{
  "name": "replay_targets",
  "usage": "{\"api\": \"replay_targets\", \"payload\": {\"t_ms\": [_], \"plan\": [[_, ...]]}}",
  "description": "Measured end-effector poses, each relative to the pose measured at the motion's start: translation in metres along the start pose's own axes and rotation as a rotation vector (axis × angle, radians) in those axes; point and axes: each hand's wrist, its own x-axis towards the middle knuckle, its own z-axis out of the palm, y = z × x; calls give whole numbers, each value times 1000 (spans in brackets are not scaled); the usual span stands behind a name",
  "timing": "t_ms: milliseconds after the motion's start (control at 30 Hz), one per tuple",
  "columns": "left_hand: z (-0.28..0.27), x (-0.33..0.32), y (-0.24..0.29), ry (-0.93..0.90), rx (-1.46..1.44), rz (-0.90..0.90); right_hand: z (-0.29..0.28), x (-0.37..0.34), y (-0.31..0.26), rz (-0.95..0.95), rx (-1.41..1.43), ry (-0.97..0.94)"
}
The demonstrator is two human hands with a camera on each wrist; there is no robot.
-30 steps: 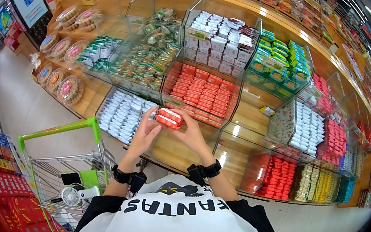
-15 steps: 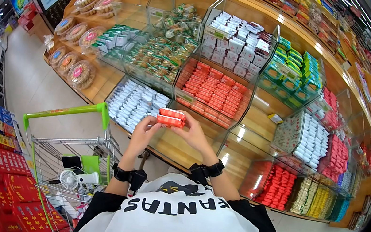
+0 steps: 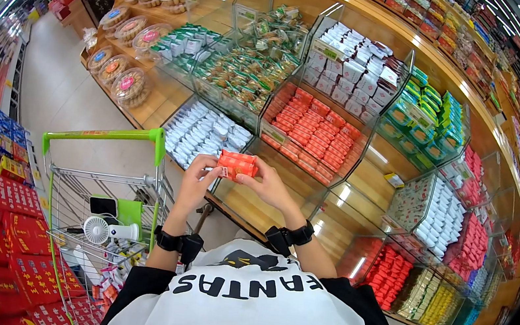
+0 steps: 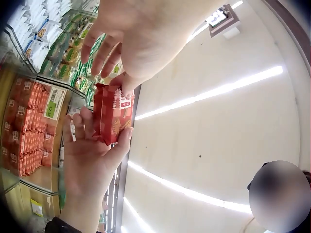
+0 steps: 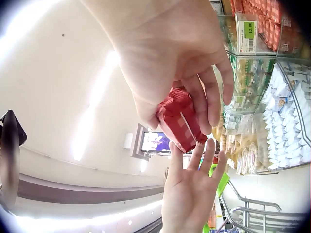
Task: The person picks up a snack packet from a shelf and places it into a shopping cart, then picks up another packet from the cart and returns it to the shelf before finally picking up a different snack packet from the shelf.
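Holds a red packet (image 3: pixel 237 166) between the left hand (image 3: pixel 196 183) and the right hand (image 3: pixel 273 189), one at each end, in front of the bin of red packets (image 3: pixel 311 130) and near the white-wrapped packets (image 3: pixel 204 136). In the head view, can make out the thumbs and bent fingers closed narrowly on the packet's ends, but not all the fingertips.

From the left wrist, can see what the head view mostly hides: the left thumb pressed against the packet's printed face, beside a pale label (image 4: pixel 125 104), with the other left fingers spread apart and loosely bent. Also finds the right thumb there at the packet's opposite end, with right fingers reaching behind; cannot tell exactly where those touch.

From the right wrist, sees instead a plainer side of the packet with a thin pale strip, held between the right thumb and fingers, and the left palm facing the camera with fingers apart, tips close to the packet's far end. Gets a lit screen (image 5: pixel 156 141) beyond the packet too.

Only in the head view, finds the white fan (image 3: pixel 96 230) and phone (image 3: pixel 104 206) at the cart, below its green handle (image 3: pixel 104 133).
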Motion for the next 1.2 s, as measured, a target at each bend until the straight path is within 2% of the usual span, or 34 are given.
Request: {"api": "replay_targets", "payload": {"t_ms": [267,467,567,667,1000,1067,1200], "plan": [[-4,-14,9,11,-72,-79,11,4,-2,15,128,14],[-8,-26,19,32,-191,-136,19,5,1,-11,167,-37],[-12,-35,16,36,-162,-178,23,5,6,-10,185,-63],[-5,-38,29,102,-159,-113,28,4,13,-1,196,-77],[-3,-59,54,185,-58,-121,42,1,16,9,267,-204],[-5,-66,54,189,-81,-131,45,-2,7,72,467,-260],[-7,-85,48,262,-111,-122,50,-4,2,119,518,-319]]}}
